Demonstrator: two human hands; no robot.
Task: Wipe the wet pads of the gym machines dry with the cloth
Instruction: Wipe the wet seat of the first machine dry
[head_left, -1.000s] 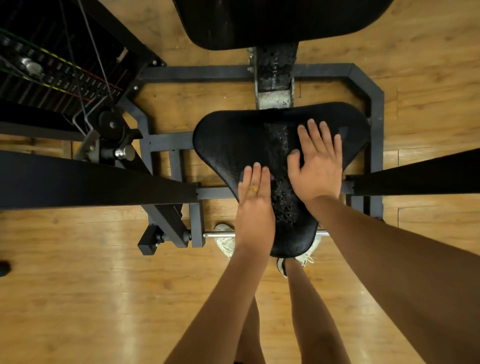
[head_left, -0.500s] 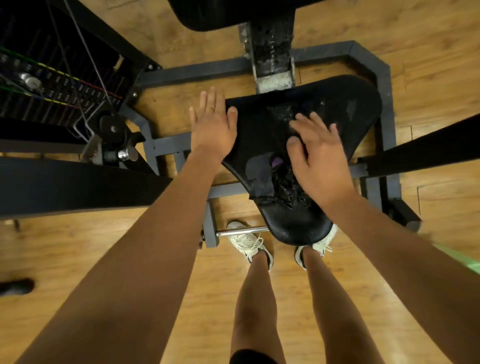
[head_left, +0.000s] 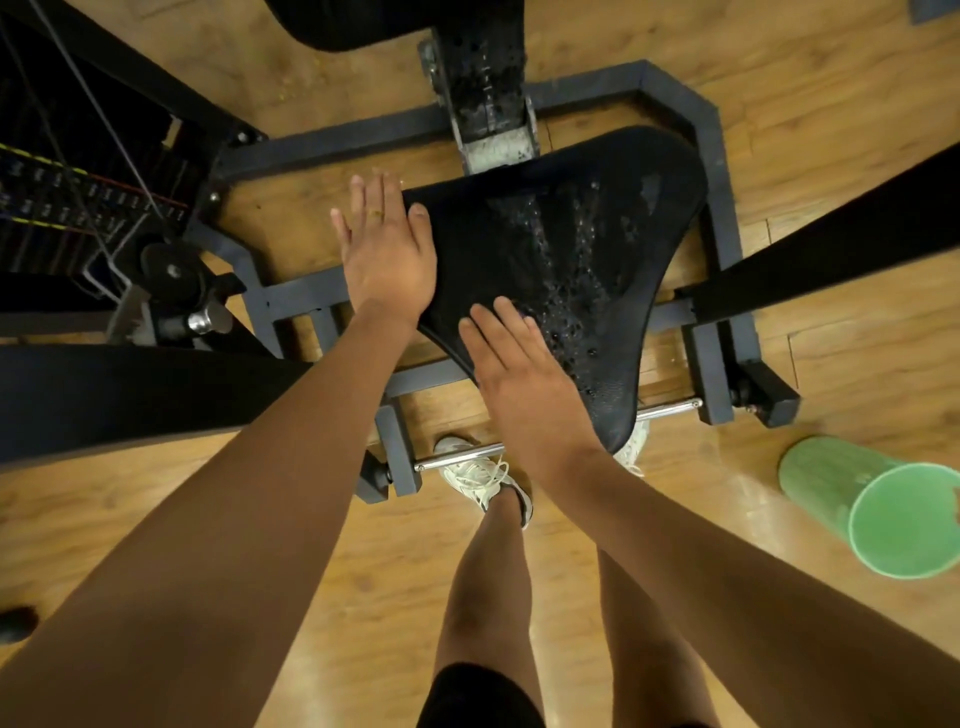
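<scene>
The black seat pad (head_left: 587, 218) of the gym machine lies below me, with a band of water drops running down its middle. My left hand (head_left: 387, 249) rests flat on the pad's left edge, fingers spread, holding nothing. My right hand (head_left: 511, 364) presses flat on the pad's near left part, just left of the drops. The dark cloth lies under that palm and is hidden by it. A second black pad (head_left: 353, 21) shows at the top edge.
Grey steel frame tubes (head_left: 706, 156) ring the seat over a wooden floor. The weight stack and cables (head_left: 78, 197) stand at the left. Black padded arms (head_left: 104, 395) cross at both sides. A green bin (head_left: 872, 509) lies on the floor at the right. My shoes (head_left: 483, 483) are under the seat.
My right hand has slid left and nearer, onto the spot where the dark cloth lay uncovered. My left hand stays at the pad's left edge. The view has shifted, bringing the green bin in.
</scene>
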